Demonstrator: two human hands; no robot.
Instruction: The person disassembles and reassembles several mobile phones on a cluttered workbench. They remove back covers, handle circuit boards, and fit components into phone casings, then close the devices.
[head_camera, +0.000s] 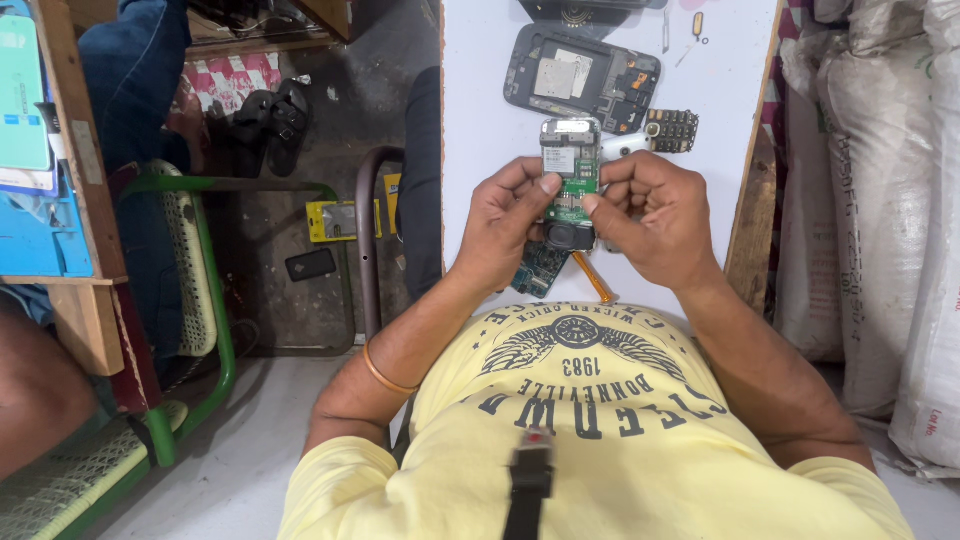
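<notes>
- White surface (480, 90) running up the middle of the frame, plain and bright, so tiny dark parts stand out on it instead of getting lost.
- Stack of pale woven sacks (880, 200) down the right edge, pushed out of the way beside the surface.
- Green-framed chair (205, 290) at lower left, parked off to the side with sandals (270, 120) on the floor above it.
- Dark phone housing (580, 78) at top centre, lying flat and face-open just above the hands, probably set down there to stay within easy reach.
- Left hand (505, 225) and right hand (655, 215) at frame centre, close together and both clamped on the same thing, thumbs pressing in from either side. Looks like a steadying grip from the left and finer fingertip work from the right.
- Green circuit board (570, 175) pinched between those hands, held upright-ish just over the surface at centre frame, metal shield end pointing to the top, round black speaker part at the bottom. Raised close for a better look, most likely.
- Second blue-green board (540, 268) lying below the left hand, partly hidden by it.
- Small keypad piece (672, 130) right of the held board, resting on the surface.
- Orange-handled tool (592, 278) poking out under the hands, dropped nearby for grabbing.
- Tiny pin or driver bit (697, 25) at the top, kept apart from the bigger bits.
</notes>
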